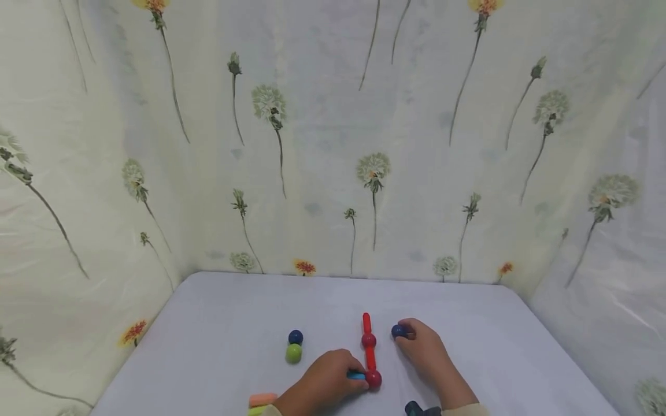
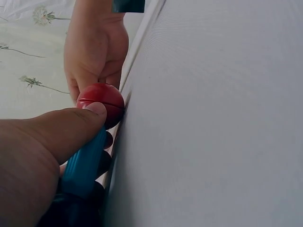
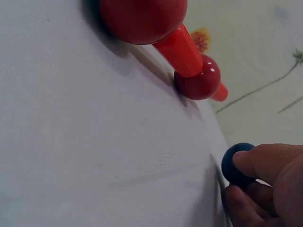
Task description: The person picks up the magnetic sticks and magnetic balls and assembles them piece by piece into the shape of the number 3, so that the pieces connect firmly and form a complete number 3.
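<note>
Two red sticks (image 1: 370, 358) and two red balls (image 1: 368, 341) form a line on the table. At its near end, my left hand (image 1: 325, 381) holds a light blue stick (image 2: 84, 163) beside the nearer red ball (image 2: 101, 97), the thumb touching that ball. Part of the blue stick is hidden by the hand. To the right of the line, my right hand (image 1: 425, 349) pinches a dark blue ball (image 3: 235, 164) between thumb and fingers, close to the table surface. In the right wrist view the red line (image 3: 182, 52) lies apart from this hand.
Left of the hands, another dark blue ball (image 1: 295, 337) touches a lime green ball (image 1: 293, 353). An orange stick (image 1: 262, 399) and a yellow-green stick (image 1: 256, 411) lie near the left sleeve. A dark object (image 1: 414, 408) is by the right wrist. A flower-patterned curtain (image 1: 322, 144) surrounds the white table (image 1: 234, 312).
</note>
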Available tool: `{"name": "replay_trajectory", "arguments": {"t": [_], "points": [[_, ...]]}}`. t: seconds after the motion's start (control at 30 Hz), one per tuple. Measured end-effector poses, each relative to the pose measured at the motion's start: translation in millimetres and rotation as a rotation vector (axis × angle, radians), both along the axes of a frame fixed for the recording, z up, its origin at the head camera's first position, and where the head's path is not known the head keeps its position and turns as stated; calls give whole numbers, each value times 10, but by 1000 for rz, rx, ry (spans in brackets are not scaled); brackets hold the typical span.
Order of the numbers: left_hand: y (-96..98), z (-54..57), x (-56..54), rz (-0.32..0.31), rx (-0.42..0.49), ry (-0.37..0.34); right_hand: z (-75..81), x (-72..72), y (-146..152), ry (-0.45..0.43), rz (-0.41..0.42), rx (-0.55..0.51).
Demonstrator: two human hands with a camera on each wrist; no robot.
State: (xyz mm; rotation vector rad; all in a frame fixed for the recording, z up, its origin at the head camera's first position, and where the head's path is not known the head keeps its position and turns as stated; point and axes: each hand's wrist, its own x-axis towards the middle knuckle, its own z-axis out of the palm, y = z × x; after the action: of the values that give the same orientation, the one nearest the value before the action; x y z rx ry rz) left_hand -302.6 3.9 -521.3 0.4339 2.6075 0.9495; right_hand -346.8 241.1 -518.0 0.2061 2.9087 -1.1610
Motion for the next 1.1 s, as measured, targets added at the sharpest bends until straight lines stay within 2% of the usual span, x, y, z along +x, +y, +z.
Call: {"name": "replay_trajectory", "arguments": {"t": [0.1,0.33,0.53,0.87,1.0,1.1], "points": [[-17,14,-31,-8,-4,13,47,-128,-68,7,55,20],[1,8,-28,4,-19,32,67,-340,-145,56,163,87],[-14,-4,-11,1,-12,28,87,-452,-188,104,211,116],[-50,8,-13,-7,-27,22,230,-572,-296,138,262,46],[-45,-17,-32,-13,-23,26,219,-648,-334,133,285,52],[-47,-31,-39,-24,-18,36,147,-712,-353,109,292,27]]}}
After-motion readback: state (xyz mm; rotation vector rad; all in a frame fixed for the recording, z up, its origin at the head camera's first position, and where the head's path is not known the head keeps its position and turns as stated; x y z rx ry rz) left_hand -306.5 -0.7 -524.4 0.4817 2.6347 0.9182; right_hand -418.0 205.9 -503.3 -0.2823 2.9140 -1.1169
